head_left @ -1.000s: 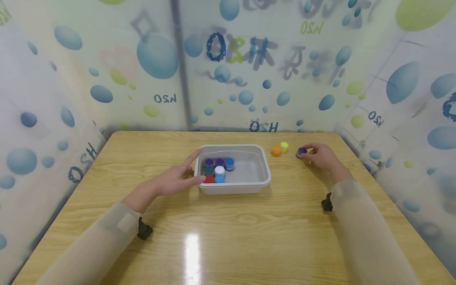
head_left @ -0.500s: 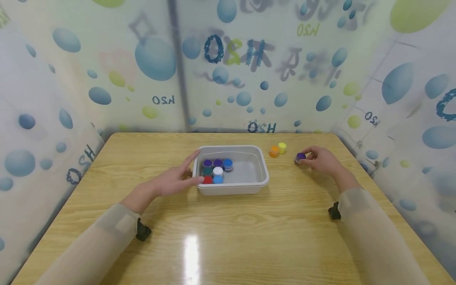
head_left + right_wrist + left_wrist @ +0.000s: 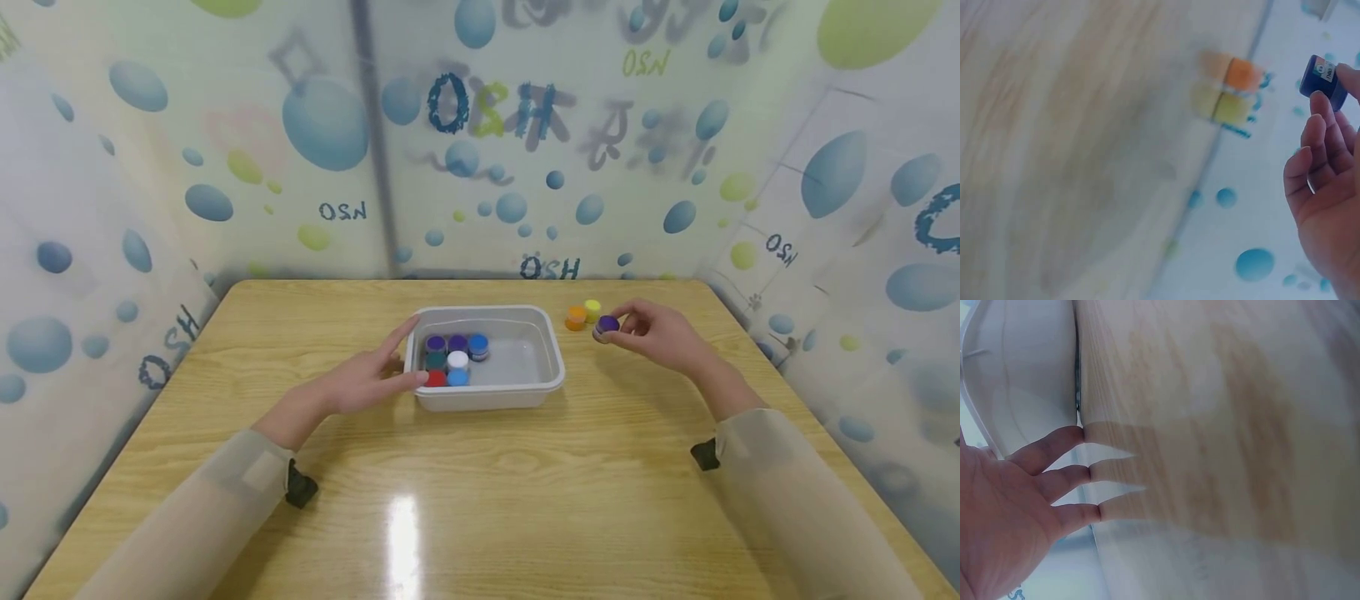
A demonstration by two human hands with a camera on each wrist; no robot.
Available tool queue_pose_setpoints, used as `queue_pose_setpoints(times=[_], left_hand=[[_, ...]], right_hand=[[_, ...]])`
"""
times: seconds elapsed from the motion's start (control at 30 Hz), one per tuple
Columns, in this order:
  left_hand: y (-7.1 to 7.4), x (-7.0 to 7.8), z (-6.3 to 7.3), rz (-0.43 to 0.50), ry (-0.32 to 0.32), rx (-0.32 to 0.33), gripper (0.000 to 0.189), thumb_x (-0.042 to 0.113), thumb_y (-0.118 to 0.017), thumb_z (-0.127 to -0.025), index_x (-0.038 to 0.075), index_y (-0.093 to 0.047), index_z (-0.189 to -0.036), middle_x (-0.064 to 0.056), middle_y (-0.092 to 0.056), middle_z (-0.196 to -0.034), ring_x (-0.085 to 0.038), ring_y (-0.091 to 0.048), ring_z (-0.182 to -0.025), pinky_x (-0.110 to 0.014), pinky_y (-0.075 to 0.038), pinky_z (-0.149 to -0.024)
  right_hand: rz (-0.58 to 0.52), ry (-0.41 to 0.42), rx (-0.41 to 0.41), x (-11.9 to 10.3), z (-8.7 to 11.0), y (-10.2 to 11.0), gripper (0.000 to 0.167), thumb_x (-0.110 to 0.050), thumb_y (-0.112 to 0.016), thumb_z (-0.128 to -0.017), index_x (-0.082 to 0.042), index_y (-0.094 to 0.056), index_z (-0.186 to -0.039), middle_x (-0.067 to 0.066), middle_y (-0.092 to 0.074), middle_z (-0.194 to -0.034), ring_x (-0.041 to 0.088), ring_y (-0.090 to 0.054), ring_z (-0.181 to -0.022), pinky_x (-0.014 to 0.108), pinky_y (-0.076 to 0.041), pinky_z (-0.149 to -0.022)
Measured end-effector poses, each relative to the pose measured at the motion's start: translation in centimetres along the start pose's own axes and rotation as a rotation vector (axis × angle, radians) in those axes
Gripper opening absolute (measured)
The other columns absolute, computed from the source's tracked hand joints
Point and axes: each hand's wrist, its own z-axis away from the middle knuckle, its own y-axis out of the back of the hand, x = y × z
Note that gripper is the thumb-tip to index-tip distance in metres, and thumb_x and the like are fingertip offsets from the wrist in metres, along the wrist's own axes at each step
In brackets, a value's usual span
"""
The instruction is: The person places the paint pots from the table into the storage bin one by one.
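My right hand (image 3: 654, 335) pinches a small purple-lidded paint jar (image 3: 606, 328) between thumb and fingertips. In the right wrist view the jar (image 3: 1324, 81), dark with a pale label, is lifted above the table. A light grey plastic tub (image 3: 517, 400) stands mid-table. My left hand (image 3: 367, 380) rests at its left end, thumb on the near rim and index finger along the far left corner. The other fingertips (image 3: 1075, 514) touch the tabletop beside the tub wall in the left wrist view. Several jars, among them a white one (image 3: 457, 361) and a red one (image 3: 436, 378), fill the tub's left half.
Right of the tub, an orange jar (image 3: 575, 318) and a yellow jar (image 3: 592, 311) stand close together on the wooden table (image 3: 510, 500). Patterned cloth walls (image 3: 487, 167) rise behind the table and at both sides.
My right hand has picked up the purple jar and carried it left, toward the orange and yellow jars. The left hand stays at the tub. The head view has shifted slightly.
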Motion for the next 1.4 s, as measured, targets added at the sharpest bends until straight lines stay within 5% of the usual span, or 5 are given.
queue_pose_setpoints(times=[0.37, 0.8, 1.4], left_hand=[[0.0, 0.1, -0.1, 0.001, -0.001, 0.004, 0.098, 0.075, -0.054, -0.105, 0.048, 0.011, -0.174, -0.028, -0.057, -0.161, -0.057, -0.053, -0.148, -0.075, -0.04, -0.121], [0.0, 0.0, 0.0, 0.004, -0.015, -0.001, 0.098, 0.072, -0.054, -0.106, 0.046, 0.011, -0.175, -0.028, -0.057, -0.161, -0.058, -0.051, -0.149, -0.076, -0.038, -0.122], [0.0, 0.0, 0.0, 0.006, -0.009, -0.002, 0.098, 0.072, -0.053, -0.106, 0.046, 0.012, -0.175, -0.029, -0.056, -0.161, -0.059, -0.053, -0.147, -0.076, -0.04, -0.121]], right_hand=[[-0.112, 0.156, 0.021, -5.4, -1.1, -1.9, 0.037, -0.03, -0.085, -0.099, -0.011, -0.072, -0.128, 0.008, -0.073, -0.1, 0.021, -0.063, -0.08, 0.027, -0.052, -0.068], [-0.137, 0.277, -0.111, -10.7, -4.0, -6.9, 0.033, -0.028, -0.087, -0.097, -0.015, -0.073, -0.124, 0.002, -0.069, -0.095, 0.022, -0.058, -0.082, 0.03, -0.048, -0.072], [-0.134, 0.23, -0.25, -12.4, -6.0, -10.4, 0.03, -0.034, -0.086, -0.097, -0.021, -0.074, -0.122, 0.0, -0.071, -0.098, 0.02, -0.062, -0.089, 0.033, -0.052, -0.081]])
